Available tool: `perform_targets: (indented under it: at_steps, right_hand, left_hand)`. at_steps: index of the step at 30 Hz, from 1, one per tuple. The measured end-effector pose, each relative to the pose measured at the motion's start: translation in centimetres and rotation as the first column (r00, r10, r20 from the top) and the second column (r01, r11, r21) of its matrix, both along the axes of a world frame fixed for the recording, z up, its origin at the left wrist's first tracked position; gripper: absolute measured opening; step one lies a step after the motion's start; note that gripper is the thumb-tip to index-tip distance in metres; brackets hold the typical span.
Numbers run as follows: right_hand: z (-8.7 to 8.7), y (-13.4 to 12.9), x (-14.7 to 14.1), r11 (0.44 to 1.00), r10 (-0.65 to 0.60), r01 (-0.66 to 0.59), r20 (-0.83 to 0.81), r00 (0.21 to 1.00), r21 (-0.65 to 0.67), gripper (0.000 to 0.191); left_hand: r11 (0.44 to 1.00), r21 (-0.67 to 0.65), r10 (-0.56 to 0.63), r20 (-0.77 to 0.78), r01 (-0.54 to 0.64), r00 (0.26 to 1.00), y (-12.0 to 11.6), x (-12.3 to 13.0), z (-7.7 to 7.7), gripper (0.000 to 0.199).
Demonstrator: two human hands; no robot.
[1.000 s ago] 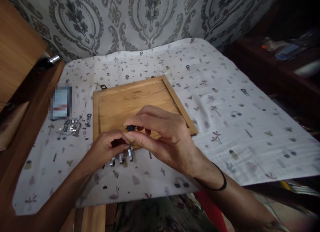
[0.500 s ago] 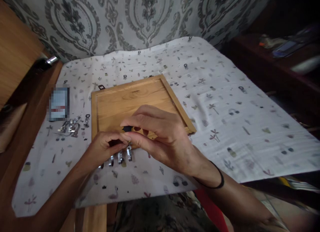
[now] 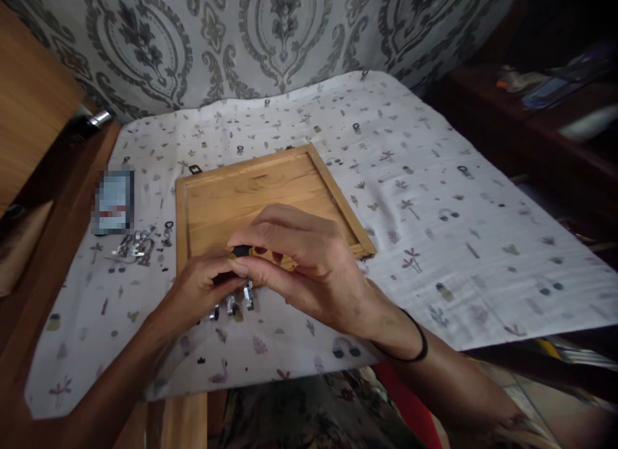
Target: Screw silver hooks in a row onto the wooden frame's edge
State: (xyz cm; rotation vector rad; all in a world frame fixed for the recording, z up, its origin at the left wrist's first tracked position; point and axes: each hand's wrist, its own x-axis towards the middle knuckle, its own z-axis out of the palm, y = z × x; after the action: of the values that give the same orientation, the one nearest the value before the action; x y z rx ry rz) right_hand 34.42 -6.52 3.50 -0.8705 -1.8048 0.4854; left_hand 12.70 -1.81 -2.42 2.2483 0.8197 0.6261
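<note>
My right hand (image 3: 309, 259) grips a short black-and-yellow handle (image 3: 241, 250), which looks like a screwdriver's; its lower end is hidden behind my fingers. Close against it, the fingertips of my left hand (image 3: 207, 275) are pinched together, and what they hold is covered. Both hands are over the near edge of a framed wooden panel (image 3: 232, 204) lying on the cloth. Several shiny metal hooks (image 3: 248, 296) stick out in a row along that edge, just below my fingers. Part of the row is behind my left hand.
A pile of loose metal hooks (image 3: 132, 244) lies to the left on the patterned white cloth (image 3: 425, 198). Beyond it is a phone-like device (image 3: 114, 201) with a blurred screen. Dark metal loops (image 3: 194, 169) show at the panel's far edge. A patterned curtain (image 3: 284, 37) hangs behind.
Both hands keep their grip near the same hook, and the fingers around the handle have shifted slightly left. The whole view has moved a little.
</note>
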Motion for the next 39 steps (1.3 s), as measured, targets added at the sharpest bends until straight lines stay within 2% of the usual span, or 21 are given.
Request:
perform_targets:
  at_steps: [5,14,21,29,34,39]
  right_hand:
    - [-0.1,-0.1,0.0,1.000,0.005,-0.005,0.003,1.000,0.003,0.009]
    - [-0.1,-0.1,-0.1,0.999,0.005,-0.004,-0.004,1.000,0.040,0.014]
    - [-0.1,-0.2,-0.1,0.999,0.024,-0.024,-0.009,1.000,0.030,0.015]
    - [0.1,-0.3,0.0,0.998,0.064,-0.063,-0.011,0.998,0.017,0.023]
    - [0.2,-0.2,-0.1,0.996,0.076,-0.075,-0.026,0.997,0.042,0.024]
    - [0.1,-0.3,-0.1,0.997,0.077,-0.077,-0.029,0.997,0.026,0.025]
  left_hand:
    - [0.999,-0.051,0.012,0.016,-0.011,1.000,-0.1,-0.2,0.3,0.020]
    - [0.991,-0.118,0.057,-0.024,-0.059,0.998,-0.5,-0.1,0.8,0.019]
    - [0.988,-0.147,0.038,-0.058,-0.046,0.998,-0.4,0.1,1.2,0.017]
    - [0.994,-0.111,0.006,-0.136,-0.022,0.991,-0.5,0.0,1.7,0.023]
    - [0.996,-0.080,0.025,-0.105,-0.033,0.994,-0.6,0.0,1.3,0.026]
    - [0.990,-0.129,0.035,-0.161,-0.057,0.986,-0.4,-0.4,1.5,0.024]
